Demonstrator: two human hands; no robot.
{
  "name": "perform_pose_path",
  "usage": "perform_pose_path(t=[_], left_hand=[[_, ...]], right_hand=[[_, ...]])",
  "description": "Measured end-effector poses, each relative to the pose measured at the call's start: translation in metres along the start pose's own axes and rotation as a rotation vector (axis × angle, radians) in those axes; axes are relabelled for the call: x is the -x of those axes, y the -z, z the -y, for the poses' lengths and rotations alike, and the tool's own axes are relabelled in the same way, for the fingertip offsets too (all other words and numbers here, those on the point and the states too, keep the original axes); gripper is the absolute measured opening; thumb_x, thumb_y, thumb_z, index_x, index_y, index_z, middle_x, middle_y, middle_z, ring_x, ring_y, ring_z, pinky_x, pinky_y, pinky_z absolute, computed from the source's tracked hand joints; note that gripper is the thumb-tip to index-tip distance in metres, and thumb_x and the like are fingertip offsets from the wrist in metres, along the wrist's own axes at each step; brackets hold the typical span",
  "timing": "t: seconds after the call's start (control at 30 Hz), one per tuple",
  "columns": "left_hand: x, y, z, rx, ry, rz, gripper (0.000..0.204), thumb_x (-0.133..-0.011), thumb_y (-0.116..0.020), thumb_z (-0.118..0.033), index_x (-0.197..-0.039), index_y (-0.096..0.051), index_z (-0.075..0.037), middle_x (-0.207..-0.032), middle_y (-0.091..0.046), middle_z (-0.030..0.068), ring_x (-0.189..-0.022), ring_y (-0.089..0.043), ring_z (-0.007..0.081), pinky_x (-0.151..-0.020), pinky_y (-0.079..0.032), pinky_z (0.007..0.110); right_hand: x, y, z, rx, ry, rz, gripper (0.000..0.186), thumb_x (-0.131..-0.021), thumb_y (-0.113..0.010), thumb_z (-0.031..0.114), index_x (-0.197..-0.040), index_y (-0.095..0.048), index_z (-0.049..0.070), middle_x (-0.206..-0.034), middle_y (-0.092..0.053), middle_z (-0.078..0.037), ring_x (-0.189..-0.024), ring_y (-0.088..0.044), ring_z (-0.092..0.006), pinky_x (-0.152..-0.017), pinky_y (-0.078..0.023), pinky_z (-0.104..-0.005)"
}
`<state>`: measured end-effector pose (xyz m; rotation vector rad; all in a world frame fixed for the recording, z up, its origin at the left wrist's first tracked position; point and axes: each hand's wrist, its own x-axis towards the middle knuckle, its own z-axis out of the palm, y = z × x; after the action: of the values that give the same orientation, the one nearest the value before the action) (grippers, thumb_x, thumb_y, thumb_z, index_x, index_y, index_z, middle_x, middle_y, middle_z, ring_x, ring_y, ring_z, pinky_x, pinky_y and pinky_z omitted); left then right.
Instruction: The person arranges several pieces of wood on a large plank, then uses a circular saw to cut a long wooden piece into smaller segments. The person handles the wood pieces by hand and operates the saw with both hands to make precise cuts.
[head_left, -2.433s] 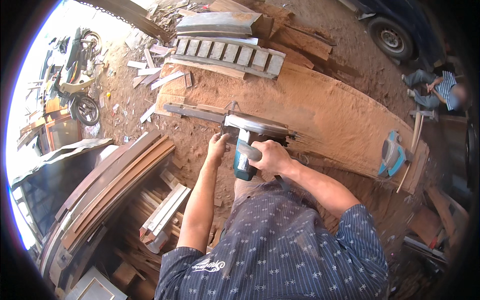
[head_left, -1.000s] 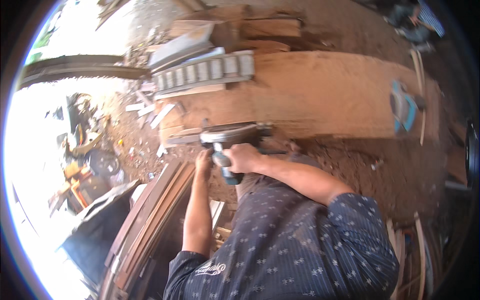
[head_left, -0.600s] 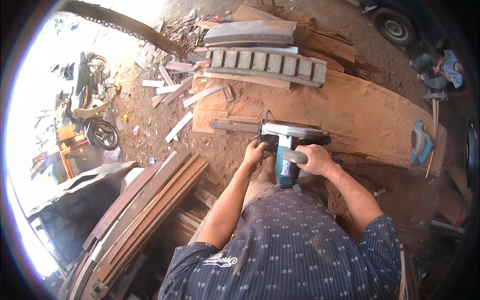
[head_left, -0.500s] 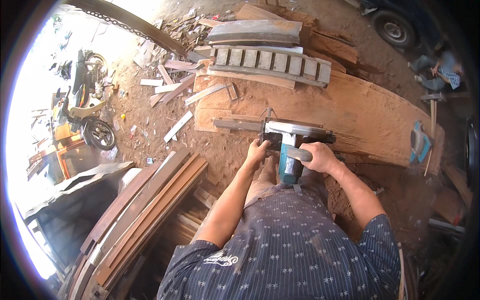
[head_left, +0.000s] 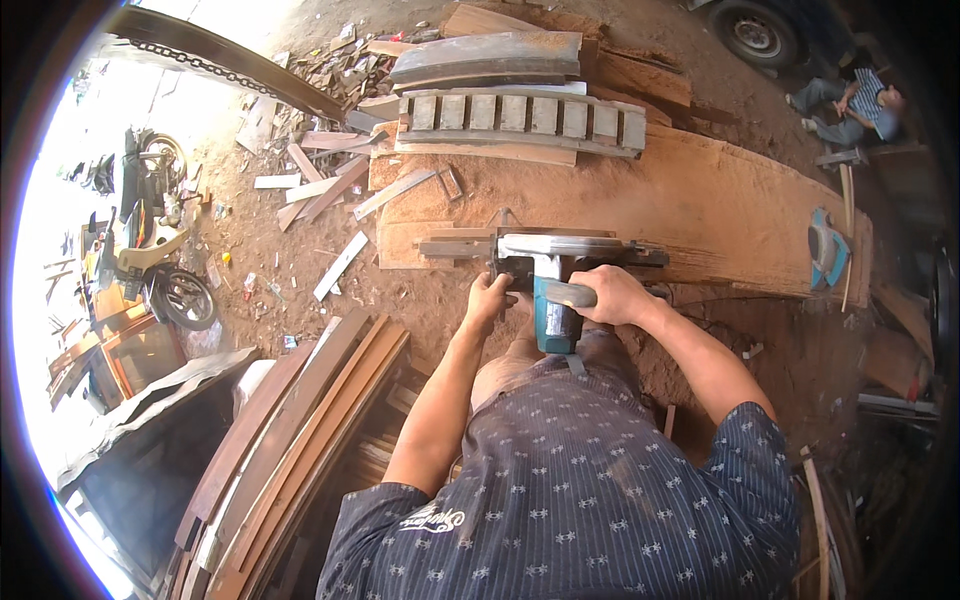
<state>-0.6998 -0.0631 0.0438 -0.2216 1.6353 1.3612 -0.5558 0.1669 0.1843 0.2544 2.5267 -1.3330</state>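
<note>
A teal and grey circular saw (head_left: 556,318) rests on a narrow wooden strip (head_left: 445,248) lying along the near edge of the workbench. My right hand (head_left: 614,295) is wrapped round its grey rear handle. At the saw's left front end, my left hand (head_left: 489,298) is closed with its thumb up, seemingly gripping the front of the saw; the fingertips are partly hidden. The silver guard (head_left: 560,244) faces away from me and conceals the blade. The motor housing points toward my body.
Sawdust covers the bench (head_left: 720,200). On it stand a slatted curved wooden piece (head_left: 520,118) and a second teal power tool (head_left: 828,250). Stacked boards (head_left: 290,430) lie at lower left, offcuts (head_left: 325,180) beyond. A motorcycle (head_left: 165,240) stands left; a person (head_left: 855,105) sits far right.
The saw has slid left along the wooden strip, with both my hands moving along with it. More of the strip shows at the saw's right end. The whole view has shifted slightly.
</note>
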Motion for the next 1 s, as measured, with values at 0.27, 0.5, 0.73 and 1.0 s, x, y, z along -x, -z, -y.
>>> perform_pose_path(t=[0.27,0.5,0.73,1.0], left_hand=[[0.003,0.03,-0.017,-0.009,0.027,-0.021,0.026,-0.093,-0.064,-0.02,-0.109,-0.058,0.0,-0.09,-0.069,0.0099,-0.062,-0.064,0.0157,-0.054,-0.053,0.03],[-0.003,0.062,-0.021,-0.04,0.033,-0.053,0.027,-0.093,-0.064,-0.022,-0.11,-0.058,-0.002,-0.087,-0.067,0.0082,-0.061,-0.063,0.0149,-0.052,-0.051,0.029],[-0.006,0.092,-0.027,-0.064,0.015,-0.081,0.029,-0.092,-0.065,-0.023,-0.111,-0.058,-0.003,-0.087,-0.064,0.0059,-0.06,-0.058,0.0126,-0.051,-0.048,0.027],[-0.013,0.126,-0.03,-0.096,0.015,-0.129,0.031,-0.091,-0.064,-0.025,-0.111,-0.063,-0.003,-0.086,-0.063,0.0049,-0.065,-0.06,0.0139,-0.056,-0.051,0.03]], right_hand=[[-0.025,-0.016,0.016,0.01,0.029,0.003,0.027,-0.077,-0.076,0.021,-0.098,-0.068,0.007,-0.087,-0.071,-0.02,-0.087,-0.068,-0.0399,-0.076,-0.053,-0.0481],[-0.049,-0.032,0.03,-0.007,0.072,0.005,0.025,-0.077,-0.075,0.019,-0.098,-0.068,0.006,-0.085,-0.07,-0.021,-0.087,-0.068,-0.0404,-0.076,-0.053,-0.0482],[-0.073,-0.047,0.045,-0.029,0.088,0.014,0.026,-0.078,-0.075,0.019,-0.098,-0.068,0.004,-0.084,-0.07,-0.023,-0.085,-0.067,-0.0422,-0.075,-0.052,-0.0486],[-0.098,-0.064,0.059,-0.04,0.12,0.029,0.027,-0.079,-0.076,0.02,-0.095,-0.067,0.002,-0.084,-0.069,-0.024,-0.085,-0.067,-0.0424,-0.075,-0.052,-0.0492]])
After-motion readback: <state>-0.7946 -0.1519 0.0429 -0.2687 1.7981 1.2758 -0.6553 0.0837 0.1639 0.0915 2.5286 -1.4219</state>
